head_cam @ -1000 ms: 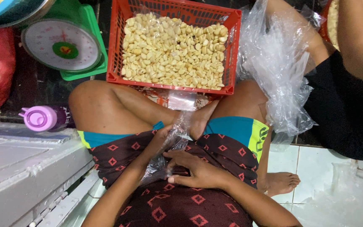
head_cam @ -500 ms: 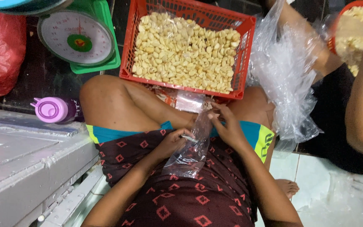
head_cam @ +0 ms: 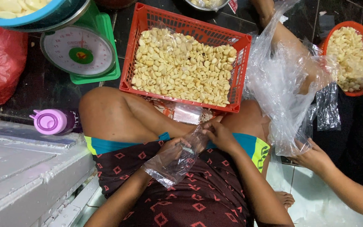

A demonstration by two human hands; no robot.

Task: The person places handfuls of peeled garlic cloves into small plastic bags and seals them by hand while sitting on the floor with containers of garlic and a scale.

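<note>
Over the lap, both hands are pinching a clear bag: left hand (head_cam: 171,148) and right hand (head_cam: 218,135) at its far end. Bag (head_cam: 174,162) is slanting near-left, below the red basket (head_cam: 128,63).

— Lighting?

— Even, moderately bright, from overhead; shadows soft. The dark floor beyond the red crate (head_cam: 184,63) reads dim.

— Glare?

— White sheen on the clear bag (head_cam: 174,162) pinched between left hand (head_cam: 171,148) and right hand (head_cam: 219,135), and on the plastic sheeting (head_cam: 284,92) to their right.

— Sharpness?

— Centre crisp; frame corners slightly soft, with mild wide-angle stretch.
</note>
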